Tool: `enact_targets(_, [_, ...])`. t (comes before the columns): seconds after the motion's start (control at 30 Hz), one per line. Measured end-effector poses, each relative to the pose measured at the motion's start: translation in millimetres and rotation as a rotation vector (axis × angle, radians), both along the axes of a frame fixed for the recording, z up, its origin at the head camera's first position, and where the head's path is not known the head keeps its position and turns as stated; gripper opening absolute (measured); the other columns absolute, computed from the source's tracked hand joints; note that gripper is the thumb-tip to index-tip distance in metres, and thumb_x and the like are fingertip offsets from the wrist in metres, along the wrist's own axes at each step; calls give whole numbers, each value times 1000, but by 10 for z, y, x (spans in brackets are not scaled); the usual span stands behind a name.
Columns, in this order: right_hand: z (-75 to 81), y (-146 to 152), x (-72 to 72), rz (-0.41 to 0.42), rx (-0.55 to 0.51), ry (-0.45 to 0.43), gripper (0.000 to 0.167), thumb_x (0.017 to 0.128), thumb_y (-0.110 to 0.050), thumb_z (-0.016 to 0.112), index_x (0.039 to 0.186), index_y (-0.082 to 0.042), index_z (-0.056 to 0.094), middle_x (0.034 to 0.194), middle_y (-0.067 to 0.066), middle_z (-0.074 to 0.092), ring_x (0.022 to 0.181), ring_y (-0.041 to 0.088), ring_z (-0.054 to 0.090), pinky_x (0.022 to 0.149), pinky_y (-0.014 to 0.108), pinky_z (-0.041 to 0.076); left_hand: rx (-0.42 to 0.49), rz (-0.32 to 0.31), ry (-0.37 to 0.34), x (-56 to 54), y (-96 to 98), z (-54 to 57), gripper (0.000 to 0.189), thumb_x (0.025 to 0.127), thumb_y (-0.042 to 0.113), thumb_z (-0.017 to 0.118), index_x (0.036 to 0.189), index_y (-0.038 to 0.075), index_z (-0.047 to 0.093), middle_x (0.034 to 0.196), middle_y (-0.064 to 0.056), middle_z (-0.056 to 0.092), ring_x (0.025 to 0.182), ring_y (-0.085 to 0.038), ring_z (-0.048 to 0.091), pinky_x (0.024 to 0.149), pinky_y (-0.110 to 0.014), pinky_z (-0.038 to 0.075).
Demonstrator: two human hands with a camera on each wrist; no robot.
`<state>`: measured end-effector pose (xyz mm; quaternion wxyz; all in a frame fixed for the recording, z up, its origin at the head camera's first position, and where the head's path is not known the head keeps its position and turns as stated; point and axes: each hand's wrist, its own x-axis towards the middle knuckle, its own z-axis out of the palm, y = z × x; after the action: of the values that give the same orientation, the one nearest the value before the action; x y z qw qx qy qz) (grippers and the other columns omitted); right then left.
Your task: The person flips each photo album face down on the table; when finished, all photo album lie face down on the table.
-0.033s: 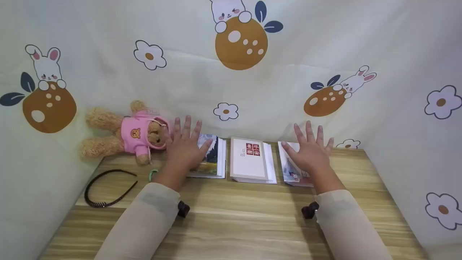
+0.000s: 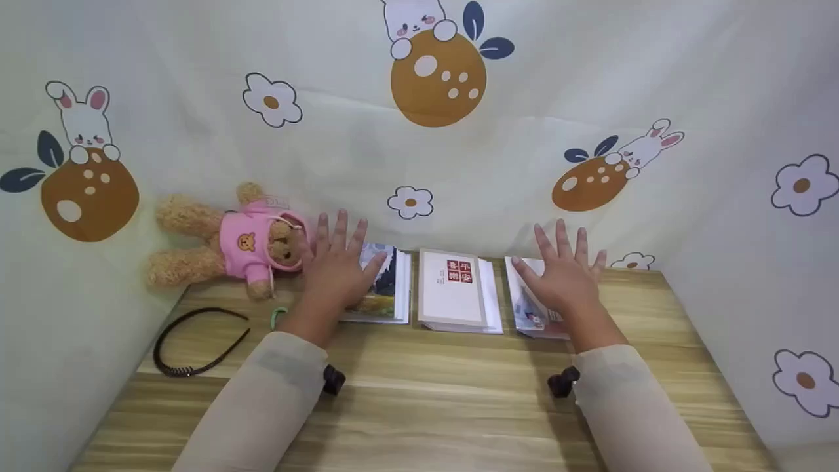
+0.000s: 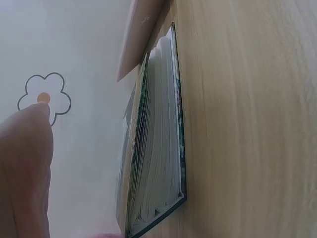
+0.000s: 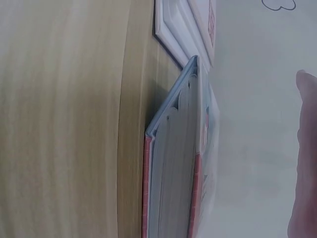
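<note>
My left hand [image 2: 335, 272], fingers spread, hovers over a book with a dark picture cover [image 2: 383, 285] and holds nothing. In the left wrist view the thumb [image 3: 27, 168] is apart from that thick book's pages [image 3: 159, 134]. My right hand [image 2: 565, 278] is likewise spread over a book with a pale cover [image 2: 529, 314], covering much of it. The right wrist view shows a thumb [image 4: 308, 158] clear of this book, whose spine is partly red. Between the hands lies a cream book [image 2: 452, 298] with a red square of characters.
At the back left lies a teddy bear [image 2: 244, 246] in a pink hoodie. A black headband [image 2: 160, 341] and a small green ring-like item [image 2: 275, 318], partly behind the left wrist, lie on the wooden table [image 2: 446, 406]. A printed cloth [image 2: 341, 157] hangs behind.
</note>
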<state>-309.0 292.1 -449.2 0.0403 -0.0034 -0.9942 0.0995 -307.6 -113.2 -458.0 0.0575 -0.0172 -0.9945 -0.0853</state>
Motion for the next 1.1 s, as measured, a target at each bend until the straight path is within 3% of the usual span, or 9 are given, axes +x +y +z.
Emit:
enact_targets(0.3, [10, 85, 57, 3, -33, -8, 96, 95, -90, 27, 172, -40, 0, 183, 6, -11, 166, 47, -16, 123, 82, -18, 77, 6, -70, 28, 204, -23, 86, 103, 79, 27, 173, 37, 1, 182, -1, -15, 169, -36, -17, 132, -75, -6])
enact_targets(0.57, [31, 318, 160, 1, -118, 11, 94, 98, -87, 30, 174, -35, 10, 183, 11, 6, 167, 50, -2, 124, 85, 0, 204, -85, -28, 100, 610, -54, 83, 105, 74, 33, 174, 36, 8, 184, -3, -2, 170, -37, -6, 134, -71, 1])
enact_targets(0.73, [50, 486, 257, 18, -204, 25, 91, 102, -79, 37, 173, -25, 19, 180, 18, 20, 165, 51, 15, 125, 83, 13, 407, -182, -27, 216, 953, -136, 81, 108, 65, 41, 174, 27, 14, 183, -8, 9, 170, -39, 5, 136, -66, 13])
enact_targets(0.87, [46, 609, 330, 21, -358, 11, 91, 103, -70, 52, 173, -23, 18, 179, 19, 24, 164, 51, 20, 129, 76, 19, 612, -257, -67, 327, 1224, -200, 82, 108, 60, 48, 174, 23, 15, 182, -9, 15, 169, -39, 11, 135, -64, 18])
enact_targets(1.0, [-8, 727, 371, 15, -522, -24, 94, 102, -58, 65, 174, -24, 15, 177, 16, 29, 163, 47, 27, 128, 70, 30, 781, -273, -142, 439, 1501, -239, 87, 104, 57, 60, 174, 30, 15, 182, -4, 16, 168, -36, 18, 133, -65, 21])
enact_targets(1.1, [-61, 806, 391, 2, -595, -69, 95, 102, -51, 70, 174, -25, 13, 176, 15, 33, 162, 44, 31, 128, 66, 35, 874, -288, -182, 504, 1717, -270, 91, 102, 49, 67, 174, 29, 15, 182, -6, 18, 166, -36, 23, 134, -62, 23])
